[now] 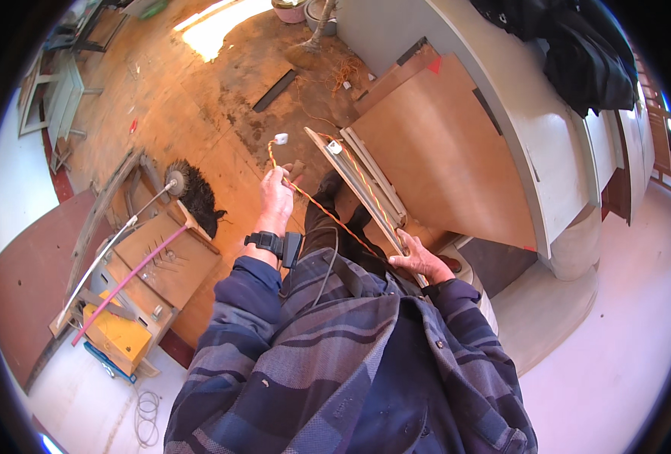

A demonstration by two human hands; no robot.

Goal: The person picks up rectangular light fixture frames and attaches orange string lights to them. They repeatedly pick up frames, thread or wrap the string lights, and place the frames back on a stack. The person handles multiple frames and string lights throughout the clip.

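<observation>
The left hand (277,198) pinches the orange cord (313,200), which runs across to the right hand (422,262), closed on the narrow board (356,181); a hard pull could strain the cord, a slackened grip drop the board.

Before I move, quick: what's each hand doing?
Left hand: closed, pinching the twisted orange wire.
Right hand: closed, gripping the long narrow board.

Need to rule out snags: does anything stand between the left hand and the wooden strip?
Only the orange wire slants from the left hand toward the strip; nothing else visible stands between them.
</observation>
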